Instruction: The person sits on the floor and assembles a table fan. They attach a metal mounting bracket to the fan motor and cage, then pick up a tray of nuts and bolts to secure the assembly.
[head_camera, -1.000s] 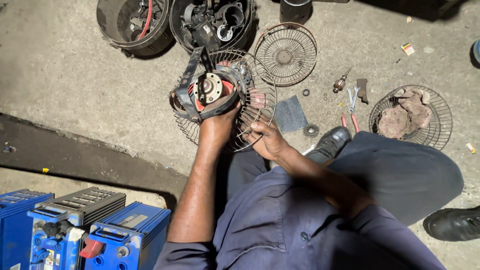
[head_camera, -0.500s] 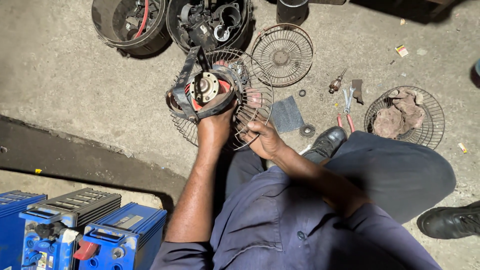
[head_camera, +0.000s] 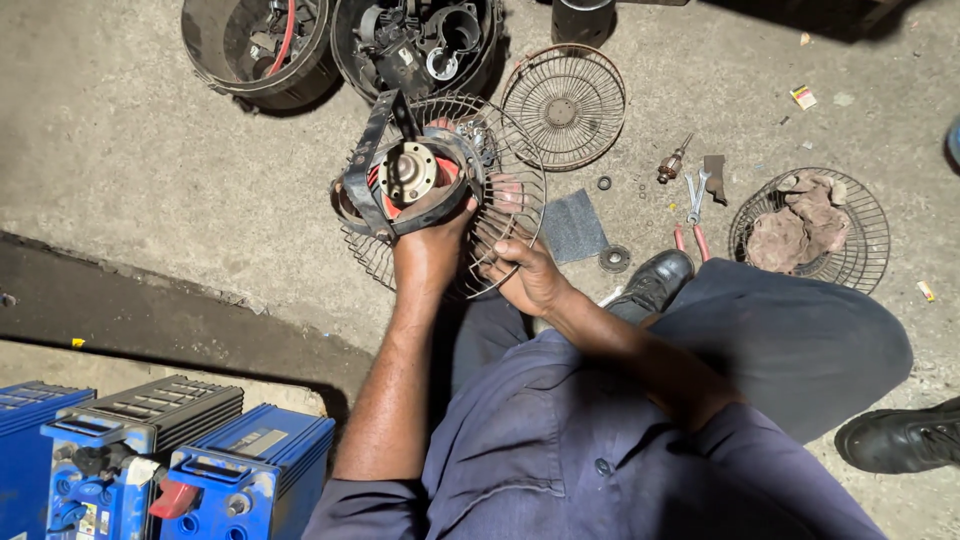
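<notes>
Head view: left hand (head_camera: 428, 255) fingers clasp fan motor (head_camera: 405, 180); right hand (head_camera: 530, 280) fingers pinch wire grille (head_camera: 510, 215).

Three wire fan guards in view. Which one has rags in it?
The wire guard at far right, beside the knee; it holds crumpled rags. The other two hold none.

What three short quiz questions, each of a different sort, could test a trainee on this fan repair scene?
1. True or false: the left hand grips the fan motor.
2. What does the right hand hold? A) red-handled pliers B) wire fan guard C) a blue battery
3. Fill in: a second, smaller fan guard lies on the ____ floor.

Key: 1 true. 2 B, the wire fan guard; the pliers lie on the floor. 3 concrete.
</notes>
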